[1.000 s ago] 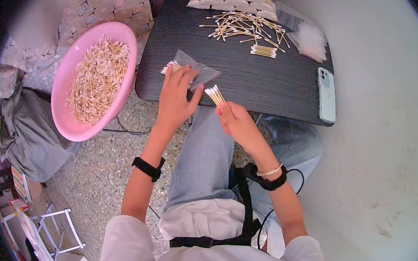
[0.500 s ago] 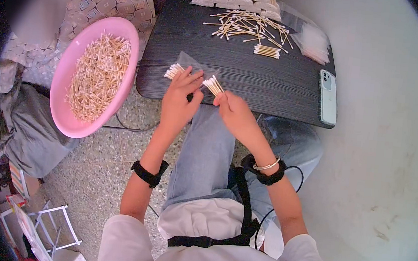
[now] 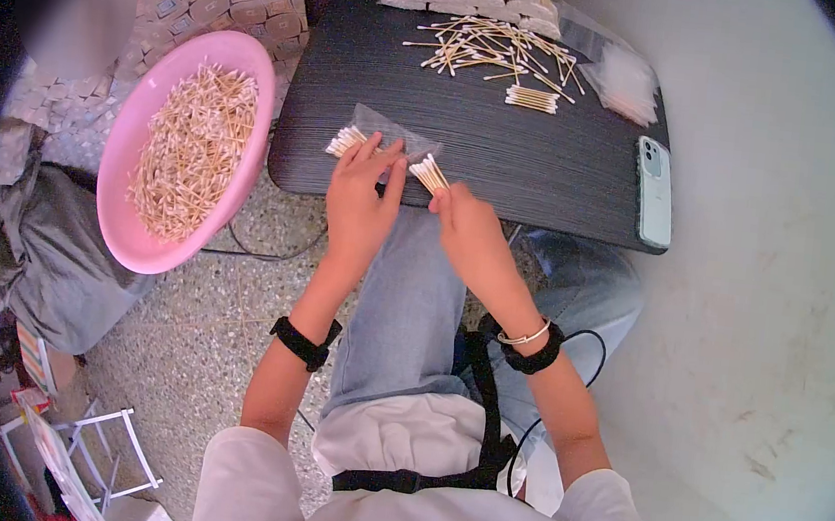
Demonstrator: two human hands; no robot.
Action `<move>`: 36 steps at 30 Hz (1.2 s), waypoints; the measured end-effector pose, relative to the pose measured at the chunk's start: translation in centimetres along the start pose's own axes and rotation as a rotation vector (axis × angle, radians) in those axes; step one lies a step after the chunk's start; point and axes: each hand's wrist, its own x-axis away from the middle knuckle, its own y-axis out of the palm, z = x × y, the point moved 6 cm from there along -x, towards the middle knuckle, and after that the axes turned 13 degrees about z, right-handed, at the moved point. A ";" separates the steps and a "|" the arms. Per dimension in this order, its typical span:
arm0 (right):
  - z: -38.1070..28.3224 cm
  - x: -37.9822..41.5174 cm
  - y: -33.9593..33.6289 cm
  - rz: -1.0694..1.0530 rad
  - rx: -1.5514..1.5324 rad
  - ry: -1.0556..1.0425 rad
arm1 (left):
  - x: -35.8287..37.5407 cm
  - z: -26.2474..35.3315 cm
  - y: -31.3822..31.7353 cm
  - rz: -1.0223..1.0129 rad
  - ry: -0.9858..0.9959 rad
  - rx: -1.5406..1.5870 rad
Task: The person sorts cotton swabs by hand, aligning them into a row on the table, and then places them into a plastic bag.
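Note:
Near the front edge of the dark table (image 3: pixel 345 73), my left hand (image 3: pixel 361 195) rests over a clear plastic bag (image 3: pixel 376 121), its fingers on the plastic. Cotton swabs (image 3: pixel 345 141) show at the bag's left side, just beyond those fingers. My right hand (image 3: pixel 466 227) pinches a small bundle of swabs (image 3: pixel 429 174), white tips pointing up and left, close to the bag's right end. Part of the bag is hidden under my left hand.
A pink basin (image 3: pixel 259 135) of loose swabs stands left of the table. Farther back lie scattered swabs (image 3: pixel 488 46), a small neat row (image 3: pixel 532 99), stacked bundles (image 3: pixel 472 3) and clear bags (image 3: pixel 623 84). A phone (image 3: pixel 654 193) lies at the right edge.
My right hand has shifted slightly right with its bundle, a little away from my left fingers. My left hand stays on the bag with its fingers slightly moved.

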 end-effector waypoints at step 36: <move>-2.4 -2.7 1.1 -0.074 0.292 -0.146 | 1.0 1.0 0.3 -0.003 0.147 -0.079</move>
